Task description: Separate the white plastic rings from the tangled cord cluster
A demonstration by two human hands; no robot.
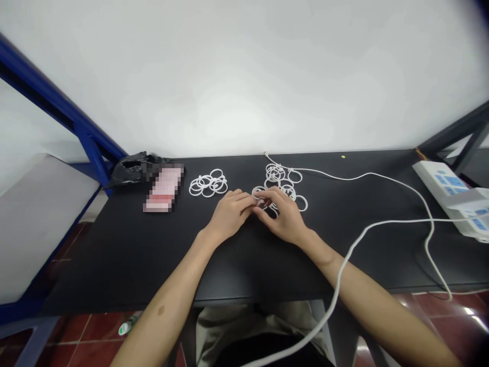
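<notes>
Left hand (229, 211), right hand (284, 216) at mid-frame, fingertips meeting, pinching one white ring (261, 202). Two ring piles: centre pile (284, 179), left pile (209, 184). Two cables (382, 176) at right.

wall (244, 76): plain white, smooth, fills the whole upper view
table (133, 255): matt black top, pushed against the wall
floor (76, 346): red-brown tiles with pale joints
blue frame (57, 107): slanted metal beam at left, meets the table's far corner
grey frame (458, 130): dark struts at right
light: even and soft, bright glare on the right-hand tiles
</notes>
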